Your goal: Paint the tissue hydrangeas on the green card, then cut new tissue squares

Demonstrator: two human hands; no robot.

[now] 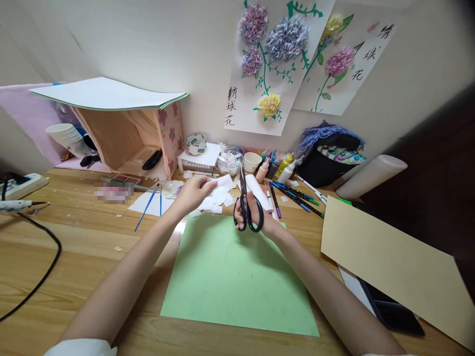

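My right hand (256, 210) holds a pair of black-handled scissors (243, 195), blades pointing up and away from me. To its left, my left hand (195, 192) pinches a piece of white paper (220, 185) between thumb and fingers. Below and around that piece lie white paper scraps (211, 203). The scissor blades are apart from the held paper. A green sheet of paper (241, 277) lies flat on the table beneath my forearms. Just behind the scissors rests a white paper roll (259, 192).
Several markers (297, 195) and glue bottles (285, 173) stand or lie right of centre. A paper cup (253, 162) and a tape roll (195, 144) are at the back. Left are blue brushes (144, 211) and a cardboard box (122, 138). Tan board (393, 267) lies right.
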